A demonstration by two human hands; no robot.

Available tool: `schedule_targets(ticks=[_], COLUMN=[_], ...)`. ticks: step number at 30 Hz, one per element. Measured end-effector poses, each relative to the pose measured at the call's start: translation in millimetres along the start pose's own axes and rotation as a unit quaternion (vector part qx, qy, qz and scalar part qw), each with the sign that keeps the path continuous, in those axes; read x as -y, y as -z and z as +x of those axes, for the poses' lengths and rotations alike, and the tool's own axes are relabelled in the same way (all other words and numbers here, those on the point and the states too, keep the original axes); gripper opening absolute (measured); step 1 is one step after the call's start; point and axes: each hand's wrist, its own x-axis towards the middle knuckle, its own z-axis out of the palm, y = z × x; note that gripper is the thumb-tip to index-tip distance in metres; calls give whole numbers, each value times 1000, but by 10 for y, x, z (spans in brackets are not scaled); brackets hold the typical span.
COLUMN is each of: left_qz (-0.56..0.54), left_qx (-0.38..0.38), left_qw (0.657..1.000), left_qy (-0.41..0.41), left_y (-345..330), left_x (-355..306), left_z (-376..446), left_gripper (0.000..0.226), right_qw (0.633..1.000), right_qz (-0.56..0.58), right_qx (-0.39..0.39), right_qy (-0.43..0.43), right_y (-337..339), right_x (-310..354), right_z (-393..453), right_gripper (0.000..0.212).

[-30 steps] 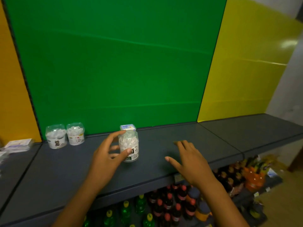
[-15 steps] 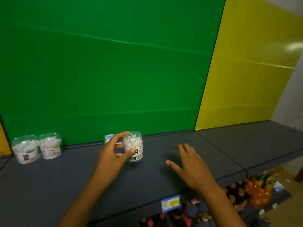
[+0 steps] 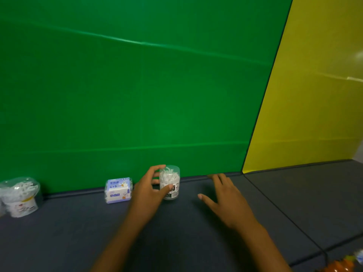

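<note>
A clear plastic jar of white dental floss picks (image 3: 170, 182) stands upright on the dark grey shelf (image 3: 78, 232), close to the green back panel. My left hand (image 3: 149, 195) grips it from the left, thumb on the front label and fingers curled round the back. To the right, my right hand (image 3: 225, 199) hovers flat over the shelf with fingers spread, holding nothing. A small purple and white packet (image 3: 117, 190) sits just left of my left hand.
A clear tub of white cotton swabs (image 3: 20, 196) stands at the far left edge. The green panel (image 3: 137, 95) meets a yellow panel (image 3: 314, 95) at the right. A seam in the shelf (image 3: 284, 216) runs diagonally right of my right hand. Orange bottles (image 3: 339, 266) show below.
My left hand has carried the jar back and to the right, towards the green panel, uncovering the purple packet. My right hand moved back with it. The view has shifted right.
</note>
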Motion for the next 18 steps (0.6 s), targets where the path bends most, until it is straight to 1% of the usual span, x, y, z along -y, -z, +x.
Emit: schedule_targets(ticks=[3, 8, 12, 18], left_qz=[26, 50, 67, 92], left_qx=[-15, -45, -61, -68], left_qw=[999, 997, 995, 993], left_qy=[18, 44, 38, 23], left_y=[-178, -473, -696, -879], left_x=[135, 265, 358, 476], left_z=[150, 292, 347, 361], left_gripper=[56, 57, 59, 59], right_qw=[1000, 998, 994, 989], right_qz=[5, 30, 50, 105], right_qx=[5, 12, 12, -1], right_qy=[18, 60, 93, 106], right_y=[-104, -275, -350, -543], right_x=[-144, -416, -581, -716], right_z=[196, 459, 692, 853], right_gripper=[72, 67, 64, 63])
